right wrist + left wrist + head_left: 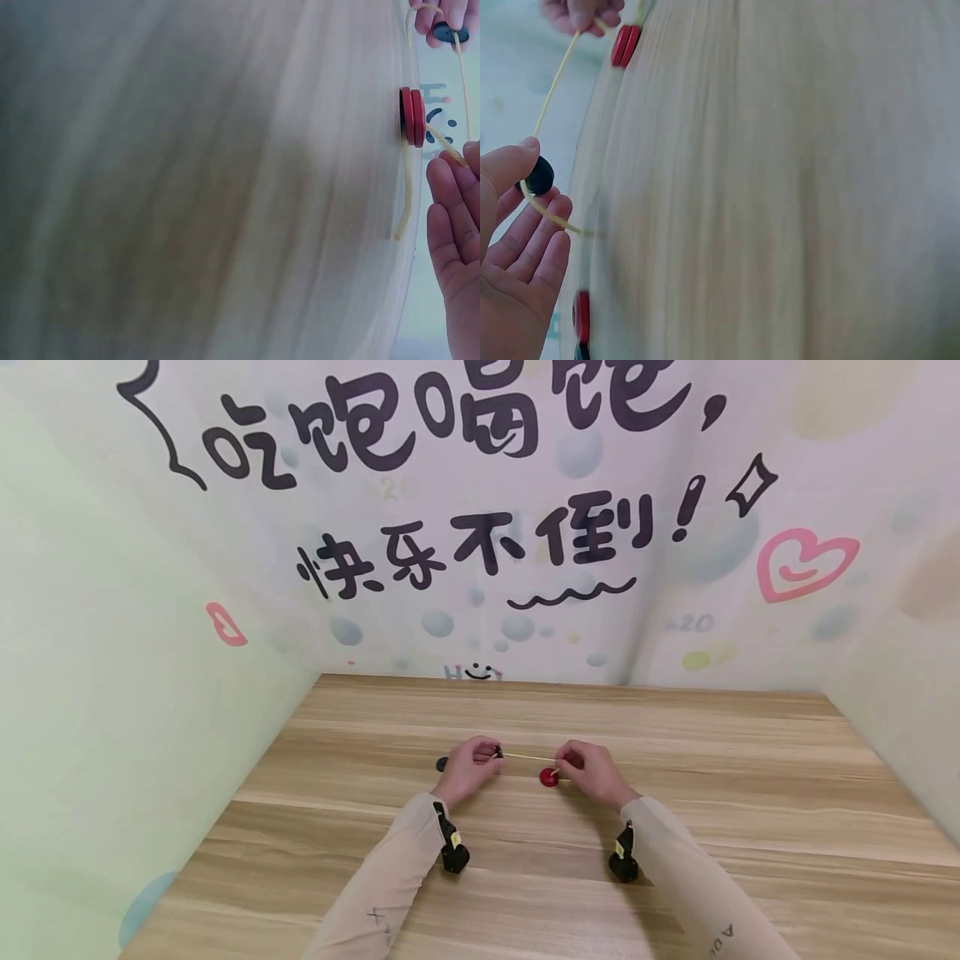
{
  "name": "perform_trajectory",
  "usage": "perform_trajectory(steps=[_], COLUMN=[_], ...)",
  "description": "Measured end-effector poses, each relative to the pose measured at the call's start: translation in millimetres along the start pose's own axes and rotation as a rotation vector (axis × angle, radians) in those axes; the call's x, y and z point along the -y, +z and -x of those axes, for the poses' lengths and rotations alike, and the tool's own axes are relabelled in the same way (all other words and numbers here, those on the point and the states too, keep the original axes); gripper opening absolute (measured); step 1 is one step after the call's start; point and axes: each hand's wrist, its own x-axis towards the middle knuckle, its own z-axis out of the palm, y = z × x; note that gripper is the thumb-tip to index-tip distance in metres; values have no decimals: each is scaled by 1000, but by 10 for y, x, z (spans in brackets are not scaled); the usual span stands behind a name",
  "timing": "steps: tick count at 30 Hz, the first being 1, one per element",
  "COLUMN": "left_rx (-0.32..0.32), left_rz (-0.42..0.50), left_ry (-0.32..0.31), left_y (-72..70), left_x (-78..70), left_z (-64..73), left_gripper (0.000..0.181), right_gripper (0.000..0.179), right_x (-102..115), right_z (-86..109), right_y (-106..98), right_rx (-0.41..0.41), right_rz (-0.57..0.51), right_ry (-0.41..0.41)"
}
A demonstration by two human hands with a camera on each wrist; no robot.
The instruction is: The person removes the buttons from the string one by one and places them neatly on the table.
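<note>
from my end, biggest thing i've got on the feeds is the pale printed backdrop (450, 647) with fat black lettering, then the wood-grain tabletop (540, 902) in front of it. two beige sleeves (375, 893) reach in over the wood. the left hand (468, 768) and right hand (596, 771) face each other, well above the near edge, both grips narrow: thumb against fingertip. each wrist wears a black camera (453, 853). between the hands, just beside the right one, i see two red discs (412, 118) stacked on the table. a dark disc (441, 764) sits on the wood behind the left hand. the smaller-looking black disc (540, 178) is what the left thumb and finger are pinching. thinnest of all is the yellow cord (529, 757): taut from the black disc to the right hand, whose thumb and fingertip pinch it, then down to the red discs, with a loose end lying past them.
</note>
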Motion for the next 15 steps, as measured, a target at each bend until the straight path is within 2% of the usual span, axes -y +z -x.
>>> perform_trajectory(steps=[6,7,9,13,15], left_rx=[-32,-35,-47,-74,-83], left_rz=[35,41,42,8,-5], left_ry=[18,14,13,0,-1], left_y=[-149,-183,-229,-317,-352], left_x=[66,25,48,107,193], left_z=[10,33,34,44,29], left_gripper=[32,32,32,31,31], right_gripper=[4,4,4,3,4], right_x=[-17,-20,-27,-40,-40], right_z=[21,21,20,18,21], right_y=[-13,-16,-18,-30,-38], right_rx=[1,0,2,-5,-7], right_rz=[10,13,17,16,13], right_ry=[29,27,31,18,18])
